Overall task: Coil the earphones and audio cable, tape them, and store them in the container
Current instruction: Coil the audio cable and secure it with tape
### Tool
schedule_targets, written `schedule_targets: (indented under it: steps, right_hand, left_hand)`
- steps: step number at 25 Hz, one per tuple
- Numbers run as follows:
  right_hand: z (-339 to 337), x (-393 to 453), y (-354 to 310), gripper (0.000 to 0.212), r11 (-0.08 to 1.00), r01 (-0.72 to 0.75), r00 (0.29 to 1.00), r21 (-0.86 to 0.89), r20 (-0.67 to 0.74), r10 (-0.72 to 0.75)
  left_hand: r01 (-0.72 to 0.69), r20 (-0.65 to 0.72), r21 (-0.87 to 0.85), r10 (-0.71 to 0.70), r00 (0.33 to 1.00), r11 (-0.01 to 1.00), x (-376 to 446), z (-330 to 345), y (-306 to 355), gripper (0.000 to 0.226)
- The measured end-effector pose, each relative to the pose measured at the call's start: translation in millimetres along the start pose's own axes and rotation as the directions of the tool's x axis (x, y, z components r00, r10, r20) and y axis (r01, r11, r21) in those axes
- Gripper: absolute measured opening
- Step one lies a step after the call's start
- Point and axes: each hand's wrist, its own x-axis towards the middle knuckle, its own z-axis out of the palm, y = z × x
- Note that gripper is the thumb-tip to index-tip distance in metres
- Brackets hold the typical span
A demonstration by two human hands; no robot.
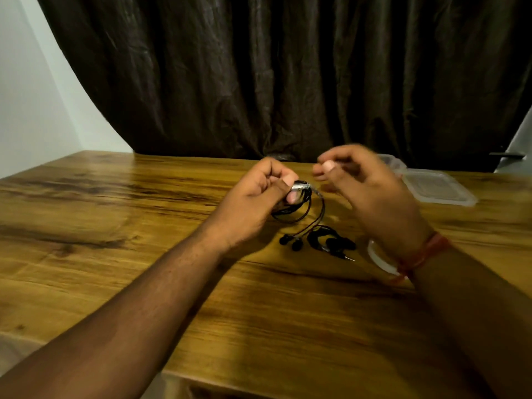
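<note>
Mid-frame, coiled earphones (296, 207) are being pinched by the left hand (259, 194); the blurred right hand (365, 185), fingers loosely curled, is being held just right, seemingly empty

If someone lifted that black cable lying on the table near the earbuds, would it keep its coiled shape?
Probably not. The black cable looks thin and floppy, lying in loose loops with no tape visible on it, so it would likely sag and unwind. It seems light. Its metal plug end would probably dangle free.
</note>
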Motion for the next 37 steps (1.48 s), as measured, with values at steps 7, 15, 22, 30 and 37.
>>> schedule_targets:
  steps: [7, 15, 22, 30, 37]
  right_hand:
    - [-8, 3, 11, 0.033, 0.941, -0.169, 0.877, 0.294, 0.481, 0.008]
    - [-3, 6, 11, 0.015, 0.992, -0.089, 0.923, 0.095, 0.383, 0.046]
    - [-7, 6, 11, 0.024, 0.969, -0.217, 0.897, 0.121, 0.417, 0.148]
    - [1, 2, 15, 0.030, 0.992, -0.122, 0.919, -0.013, 0.377, 0.118]
    - [4, 4, 24, 0.019, 0.996, -0.040, 0.947, -0.082, 0.316, 0.064]
  left_hand:
    - [-0.105, 0.136, 0.112, 0.090, 0.987, 0.988, -6, 5, 10, 0.012]
    - [-0.166, 0.179, 0.197, 0.131, 0.975, 0.966, -6, 6, 6, 0.027]
    - [-0.138, 0.149, 0.219, 0.107, 0.983, 0.966, -3, 5, 1, 0.025]
    - [-0.148, 0.114, 0.264, 0.122, 0.986, 0.953, -2, 5, -6, 0.018]
    - [-0.049, 0.073, 0.223, 0.033, 0.997, 0.974, 1, 6, -11, 0.013]
